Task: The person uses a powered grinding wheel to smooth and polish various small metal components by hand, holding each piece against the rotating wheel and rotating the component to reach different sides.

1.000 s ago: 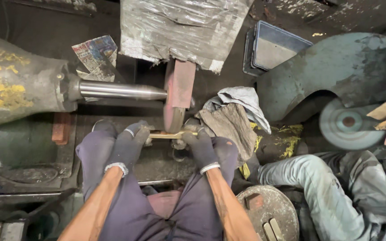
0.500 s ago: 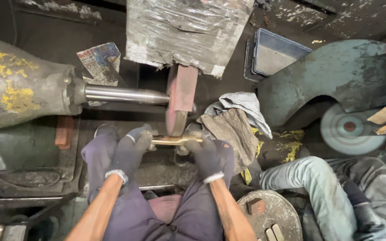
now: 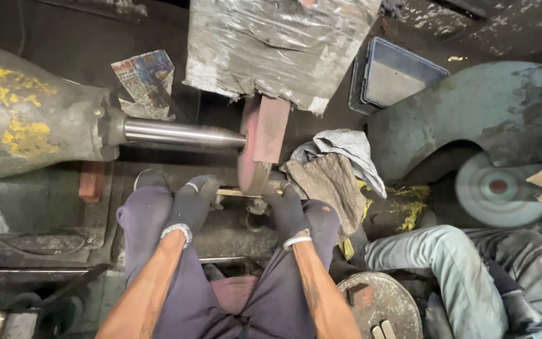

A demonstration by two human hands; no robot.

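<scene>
A reddish buffing wheel [image 3: 260,145] sits on a steel shaft [image 3: 180,133] that comes out of a large grey motor housing [image 3: 29,119] on the left. Both my hands wear dark gloves. My left hand [image 3: 191,204] and my right hand [image 3: 285,207] hold the two ends of a thin brass-coloured rod [image 3: 233,193]. The rod's middle lies against the wheel's lower edge and is partly hidden by it. My knees in purple trousers [image 3: 142,216] flank the hands.
A dirty plastic-wrapped cover [image 3: 271,44] hangs over the wheel. Grey rags [image 3: 337,169] lie right of it. Another person's legs in jeans [image 3: 446,263] sit at right, near a second grinder guard [image 3: 472,119] and disc [image 3: 494,188]. A round metal weight [image 3: 377,304] lies below.
The view has shifted slightly. My hands have moved a little to the right and up, and they keep the rod pressed to the wheel.
</scene>
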